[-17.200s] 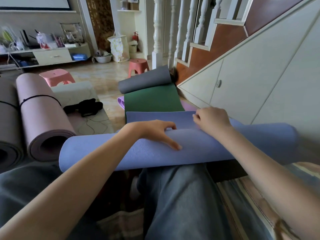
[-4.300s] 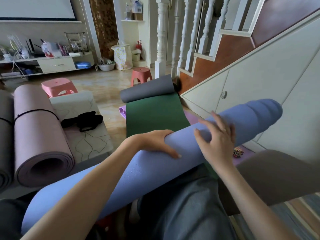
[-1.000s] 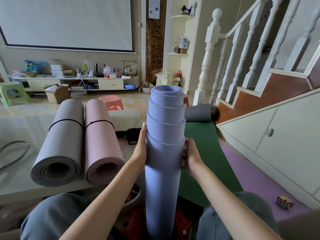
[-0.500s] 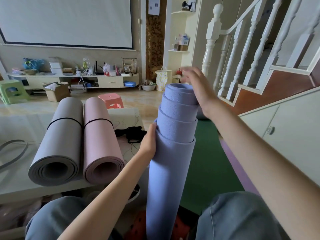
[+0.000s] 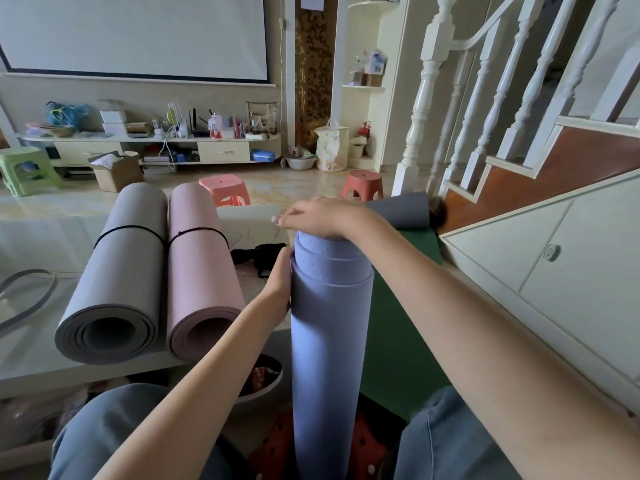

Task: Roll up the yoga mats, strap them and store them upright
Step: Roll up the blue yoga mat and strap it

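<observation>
Blue mat (image 5: pixel 329 341), upright at frame centre, layers telescoped at top. Press down evenly with right hand (image 5: pixel 320 218), fingers flat together. Keep left hand (image 5: pixel 281 282) against the side; finger state not visible.
</observation>
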Demonstrator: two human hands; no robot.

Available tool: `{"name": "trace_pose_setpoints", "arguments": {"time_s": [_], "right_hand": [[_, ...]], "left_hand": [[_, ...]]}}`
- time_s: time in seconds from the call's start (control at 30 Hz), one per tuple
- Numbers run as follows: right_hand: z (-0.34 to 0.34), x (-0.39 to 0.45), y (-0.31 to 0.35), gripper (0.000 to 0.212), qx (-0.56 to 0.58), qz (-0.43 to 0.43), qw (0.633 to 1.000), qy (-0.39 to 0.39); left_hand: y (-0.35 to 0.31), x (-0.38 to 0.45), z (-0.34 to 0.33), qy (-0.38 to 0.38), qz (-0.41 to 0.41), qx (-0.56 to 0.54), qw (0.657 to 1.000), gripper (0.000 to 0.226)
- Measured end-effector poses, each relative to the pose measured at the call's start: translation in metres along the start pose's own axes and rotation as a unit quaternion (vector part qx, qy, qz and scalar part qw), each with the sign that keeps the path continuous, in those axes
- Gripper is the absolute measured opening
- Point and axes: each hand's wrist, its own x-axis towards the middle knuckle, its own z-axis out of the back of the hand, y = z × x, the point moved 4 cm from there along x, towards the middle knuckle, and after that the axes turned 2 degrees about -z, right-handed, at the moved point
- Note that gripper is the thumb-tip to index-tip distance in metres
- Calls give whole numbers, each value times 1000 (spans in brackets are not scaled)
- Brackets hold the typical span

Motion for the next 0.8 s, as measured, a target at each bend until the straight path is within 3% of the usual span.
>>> {"name": "trace_pose_setpoints", "arguments": {"time_s": [0.17, 0.37, 0.47, 0.6, 0.73, 0.8], "right_hand": [[-8, -6, -13, 65, 24, -23, 999, -5], [-31, -21, -18, 71, 1, -106, 989, -101], [-29, -26, -22, 74, 31, -102, 993, -59], [-10, -35, -30, 67, 176, -44, 983, 32], [13, -28, -40, 69, 157, -53, 983, -81], [-2, -24, -36, 71, 139, -61, 986, -67]], "left_hand": [[-3, 2, -9, 41, 6, -13, 999, 47], [-15, -2, -26, 78, -44, 0, 996, 43], [-15, -3, -30, 90, -32, 51, 994, 49], [-18, -7, -35, 94, -7, 57, 994, 44], [-17, -6, -34, 103, -13, 40, 994, 43], [-15, -2, -34, 101, -15, 25, 994, 44]]}}
